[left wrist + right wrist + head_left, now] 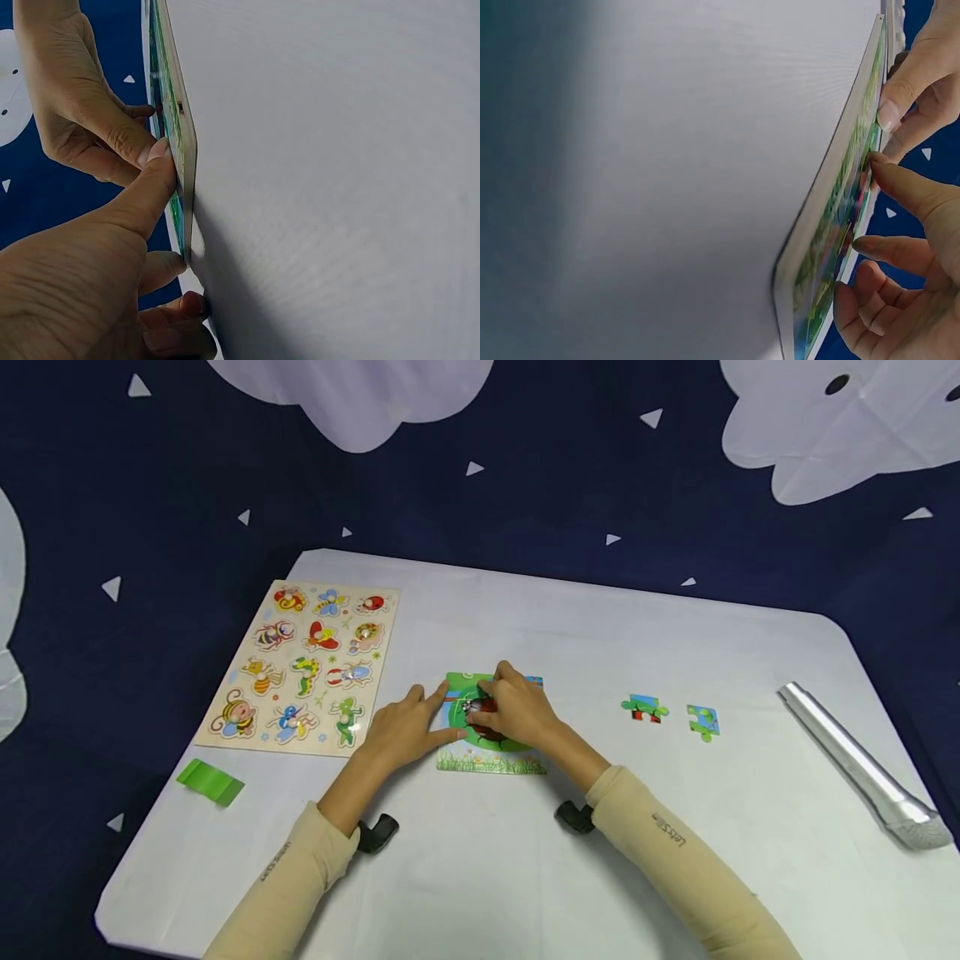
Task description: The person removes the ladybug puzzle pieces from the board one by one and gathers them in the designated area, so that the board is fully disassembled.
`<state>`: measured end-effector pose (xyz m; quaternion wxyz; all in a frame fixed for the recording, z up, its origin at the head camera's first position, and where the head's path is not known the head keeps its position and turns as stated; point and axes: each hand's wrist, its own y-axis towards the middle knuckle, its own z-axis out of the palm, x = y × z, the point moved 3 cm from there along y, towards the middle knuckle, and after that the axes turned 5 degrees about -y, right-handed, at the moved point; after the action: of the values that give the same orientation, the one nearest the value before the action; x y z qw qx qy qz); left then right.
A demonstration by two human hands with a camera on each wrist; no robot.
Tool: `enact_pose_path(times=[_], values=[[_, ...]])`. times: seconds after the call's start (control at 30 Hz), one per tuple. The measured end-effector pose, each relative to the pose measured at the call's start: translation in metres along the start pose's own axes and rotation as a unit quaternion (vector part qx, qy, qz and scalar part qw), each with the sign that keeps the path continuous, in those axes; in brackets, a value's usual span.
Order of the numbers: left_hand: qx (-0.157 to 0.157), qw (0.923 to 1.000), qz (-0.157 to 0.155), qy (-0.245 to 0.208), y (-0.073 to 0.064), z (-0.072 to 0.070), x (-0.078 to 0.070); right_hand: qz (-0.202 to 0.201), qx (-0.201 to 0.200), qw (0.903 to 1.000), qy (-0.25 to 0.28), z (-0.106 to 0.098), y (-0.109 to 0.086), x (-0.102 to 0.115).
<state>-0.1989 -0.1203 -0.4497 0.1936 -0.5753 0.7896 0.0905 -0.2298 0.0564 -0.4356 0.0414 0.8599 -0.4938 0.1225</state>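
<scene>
A ladybug jigsaw puzzle [491,767] in a thin flat board lies at the middle of the table, with a green surround and a strip of grass along its near side. My left hand [401,731] is at its left side, index finger along the far left corner and thumb on the face. In the left wrist view, the thumb [154,180] presses near the board's edge. Over the ladybug, my right hand [516,706] touches the puzzle with thumb and fingertips set apart, hiding part of the picture. Two loose jigsaw pieces, one with red [647,708] and one blue-green [703,722], lie to the right.
A wooden insect peg puzzle [300,668] lies at the left, with a green strip [211,782] near its front corner. A silver microphone-shaped object [862,764] lies along the right side. Behind the white table [465,877] hangs a dark blue cloth [547,502].
</scene>
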Motion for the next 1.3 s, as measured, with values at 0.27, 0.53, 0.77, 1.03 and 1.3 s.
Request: enact_pose_path(times=[0.27,0.53,0.77,1.03,1.3], values=[[0.002,1.0,0.001,-0.004,-0.0002,-0.0015,-0.0005,-0.011,-0.01,0.9999,-0.002,0.0007,0.0036,0.0004],[0.005,1.0,0.001,-0.003,0.0006,-0.0034,-0.0008,-0.012,-0.033,0.9993,0.009,-0.0016,0.0097,0.0026],[0.017,0.9998,0.0,-0.005,0.0023,-0.0017,-0.0027,0.014,-0.085,0.9959,-0.029,-0.003,0.0045,0.0069],[0.017,0.9999,-0.002,-0.003,0.0023,-0.0018,-0.0021,0.055,-0.091,0.9941,0.019,0.0026,0.0063,0.0041],[0.018,0.9998,-0.007,-0.006,0.0,-0.0004,0.0007,0.061,-0.083,0.993,0.058,-0.0017,0.0035,0.002]])
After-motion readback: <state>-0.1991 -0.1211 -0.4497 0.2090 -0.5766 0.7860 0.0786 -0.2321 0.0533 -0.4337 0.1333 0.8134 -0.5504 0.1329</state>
